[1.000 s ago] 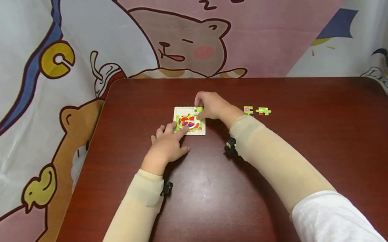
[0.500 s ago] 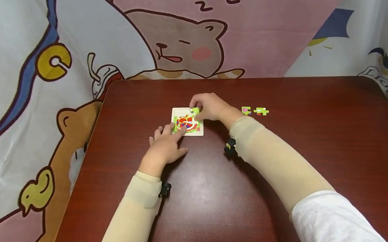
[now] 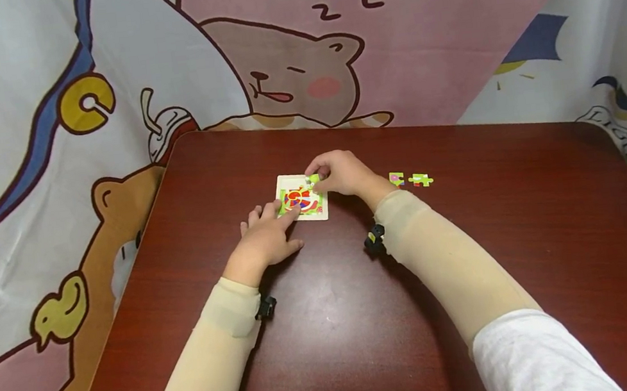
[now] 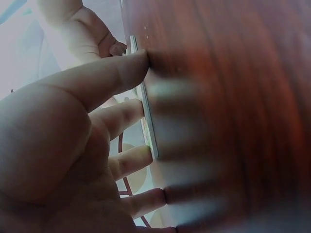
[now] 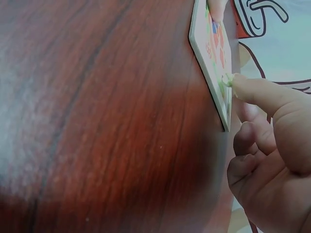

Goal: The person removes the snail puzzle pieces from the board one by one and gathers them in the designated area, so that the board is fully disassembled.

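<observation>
A small square jigsaw puzzle board [image 3: 321, 215] with a pale frame and a red, blue and green picture lies flat on the table. My left hand [image 3: 263, 240] rests on its left side, fingers spread, with fingertips on the board and on the table beside it. At the board's upper right corner my right hand [image 3: 344, 171] pinches a green puzzle piece [image 3: 313, 179] between thumb and fingers. In the right wrist view the thumb presses the puzzle piece [image 5: 227, 80] at the board's surface; whether it lies flush is hidden.
Two loose puzzle pieces lie right of the right wrist: a green one with a pink spot [image 3: 396, 178] and a green, white and red one [image 3: 421, 180]. The dark red table [image 3: 494, 201] ends at a printed curtain [image 3: 419, 48] behind and at the left.
The right hand has shifted slightly with the green piece, which now sits at a different tilt over the board's corner. The left hand stays on the board. The whole view has drifted a little.
</observation>
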Demonstrator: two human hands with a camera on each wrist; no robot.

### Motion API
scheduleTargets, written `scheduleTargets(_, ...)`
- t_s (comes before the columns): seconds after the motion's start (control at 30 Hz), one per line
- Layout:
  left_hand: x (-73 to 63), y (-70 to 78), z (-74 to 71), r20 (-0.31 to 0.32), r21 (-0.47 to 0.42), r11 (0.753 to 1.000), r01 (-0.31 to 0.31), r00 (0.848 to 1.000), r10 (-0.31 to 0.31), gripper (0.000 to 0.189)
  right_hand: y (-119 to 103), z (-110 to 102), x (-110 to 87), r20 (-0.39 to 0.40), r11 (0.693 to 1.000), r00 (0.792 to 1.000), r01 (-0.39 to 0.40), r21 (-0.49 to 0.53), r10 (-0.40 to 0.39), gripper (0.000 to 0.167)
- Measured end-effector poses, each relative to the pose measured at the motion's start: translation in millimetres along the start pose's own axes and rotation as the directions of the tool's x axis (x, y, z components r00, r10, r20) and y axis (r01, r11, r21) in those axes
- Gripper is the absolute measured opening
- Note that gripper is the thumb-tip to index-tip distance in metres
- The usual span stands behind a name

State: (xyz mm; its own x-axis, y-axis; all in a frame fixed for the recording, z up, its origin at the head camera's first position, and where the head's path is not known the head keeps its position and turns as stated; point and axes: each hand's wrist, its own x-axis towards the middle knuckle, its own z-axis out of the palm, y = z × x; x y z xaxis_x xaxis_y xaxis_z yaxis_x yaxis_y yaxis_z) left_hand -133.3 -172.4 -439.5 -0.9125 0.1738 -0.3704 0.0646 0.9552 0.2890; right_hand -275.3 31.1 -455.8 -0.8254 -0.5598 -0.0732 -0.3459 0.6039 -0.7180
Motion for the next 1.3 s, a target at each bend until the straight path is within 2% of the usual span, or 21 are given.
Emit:
scheduleTargets(0.17, 2.5, 3.2, 1.9, 0.009, -0.007, 1.0, -0.009, 1.0, 0.009, 0.076, 10, -6, -8.7, -0.024, 0.999, 1.0, 0.006, 0.032, -0.005, 0.03)
scheduleTargets(0.4, 1.5, 3.4, 2.8, 0.019, -0.015, 1.0, -0.009, 1.0, 0.009, 0.076, 33, -29, -31.7, -0.08, 0.994, 0.996, -0.036, 0.098, 0.044, 0.03)
scheduleTargets(0.53, 0.1, 1.2, 2.5, 0.019, -0.025, 1.0, -0.009, 1.0, 0.009, 0.077, 55, -52, -51.6, -0.119, 0.992, 0.99, -0.061, 0.109, 0.074, 0.029)
scheduleTargets(0.67, -1.4, -1.4, 1.9, 0.014, -0.036, 0.999, -0.011, 1.0, 0.011, 0.077, 76, -83, -78.3, -0.143, 0.987, 0.981, -0.12, 0.108, 0.135, 0.028)
scheduleTargets(0.8, -4.4, -2.7, 0.0, 0.011, -0.051, 0.999, -0.007, 1.0, 0.008, 0.077, 95, -112, -107.4, -0.179, 0.98, 0.966, -0.17, 0.106, 0.186, 0.03)
scheduleTargets(0.93, -6.4, -3.6, -1.4, 0.012, -0.058, 0.998, -0.004, 1.0, 0.005, 0.078, 115, -132, -132.3, -0.217, 0.972, 0.949, -0.212, 0.1, 0.229, 0.032)
scheduleTargets(1.1, -6.4, -3.3, -0.8, 0.006, -0.06, 0.998, -0.012, 1.0, 0.013, 0.077, 137, -140, -151.5, -0.203, 0.959, 0.938, -0.265, 0.099, 0.28, 0.03)
scheduleTargets(1.3, -4.4, 0.7, 2.1, 0.007, -0.064, 0.998, -0.029, 1.0, 0.03, 0.079, 144, -139, -161.8, -0.161, 0.956, 0.942, -0.291, 0.041, 0.294, 0.031)
